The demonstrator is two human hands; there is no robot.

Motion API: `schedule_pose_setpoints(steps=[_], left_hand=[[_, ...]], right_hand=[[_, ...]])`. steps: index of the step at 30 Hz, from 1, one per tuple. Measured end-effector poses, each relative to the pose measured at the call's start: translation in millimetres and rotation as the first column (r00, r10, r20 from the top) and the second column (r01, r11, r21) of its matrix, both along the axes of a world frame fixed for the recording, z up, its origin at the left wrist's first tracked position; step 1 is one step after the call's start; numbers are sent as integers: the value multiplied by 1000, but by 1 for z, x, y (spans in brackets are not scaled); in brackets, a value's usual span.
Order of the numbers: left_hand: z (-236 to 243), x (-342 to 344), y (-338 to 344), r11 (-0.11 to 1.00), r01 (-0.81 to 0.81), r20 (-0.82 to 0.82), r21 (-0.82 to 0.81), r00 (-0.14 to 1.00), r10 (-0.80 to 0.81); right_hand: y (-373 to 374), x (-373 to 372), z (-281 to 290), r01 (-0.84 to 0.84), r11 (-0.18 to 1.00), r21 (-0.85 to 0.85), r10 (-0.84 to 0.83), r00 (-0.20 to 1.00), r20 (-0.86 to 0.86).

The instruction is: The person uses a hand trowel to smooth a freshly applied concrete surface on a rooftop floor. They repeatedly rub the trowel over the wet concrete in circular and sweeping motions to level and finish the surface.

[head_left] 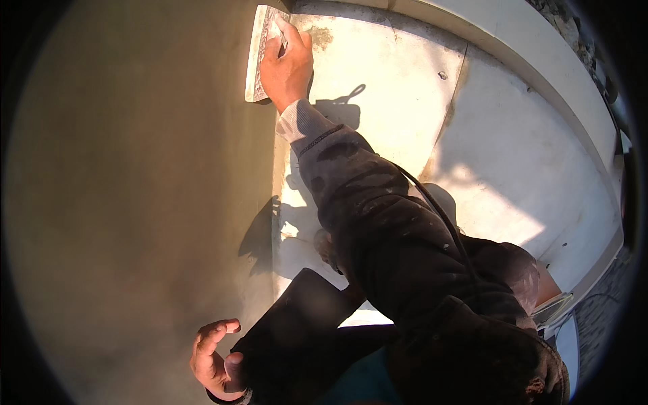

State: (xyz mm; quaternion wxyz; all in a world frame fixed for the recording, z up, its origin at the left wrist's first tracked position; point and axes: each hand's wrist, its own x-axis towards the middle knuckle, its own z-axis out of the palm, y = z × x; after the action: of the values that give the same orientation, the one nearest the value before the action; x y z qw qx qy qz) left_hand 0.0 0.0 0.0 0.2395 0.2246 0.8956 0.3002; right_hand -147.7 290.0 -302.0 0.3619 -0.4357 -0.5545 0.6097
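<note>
With our left grip (214, 361) half-curled and empty, we clasp in our right grip (287, 71) a broad scraper (256, 64) against the wall (135, 169), which looks smooth leftward of it, though what remains we cannot tell.

– What finishes do we see?
– On the left, the wall (142, 175) looks matt and smooth. The wide blade (257, 59) carries a rough, crusted strip; we cannot tell metal from plastic.
– And the sleeve (378, 196)?
– Creased matt cloth, with a ribbed knit cuff (302, 124).
</note>
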Motion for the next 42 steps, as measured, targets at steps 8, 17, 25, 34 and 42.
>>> schedule_pose_setpoints(steps=[8, 17, 25, 34, 42], left_hand=[[56, -31, -4, 993, 18, 20, -115, 1000, -16], [59, -7, 6, 987, 149, 4, -58, 989, -149], [62, -10, 10, 968, 247, 32, -40, 969, -246], [63, -6, 4, 947, 278, 52, -159, 961, -273], [64, -19, -5, 891, 454, 153, -1, 880, -449]], right_hand=[[-32, -29, -2, 44, 993, -106, -35, 996, 84], [-33, 3, 37, 41, 998, -53, -41, 999, 1], [-110, 37, 9, -136, 982, -128, 156, 974, 161], [9, -7, -14, 25, 998, 56, -29, 997, 66], [-148, 62, -4, -100, 995, 5, 99, 992, 76]])
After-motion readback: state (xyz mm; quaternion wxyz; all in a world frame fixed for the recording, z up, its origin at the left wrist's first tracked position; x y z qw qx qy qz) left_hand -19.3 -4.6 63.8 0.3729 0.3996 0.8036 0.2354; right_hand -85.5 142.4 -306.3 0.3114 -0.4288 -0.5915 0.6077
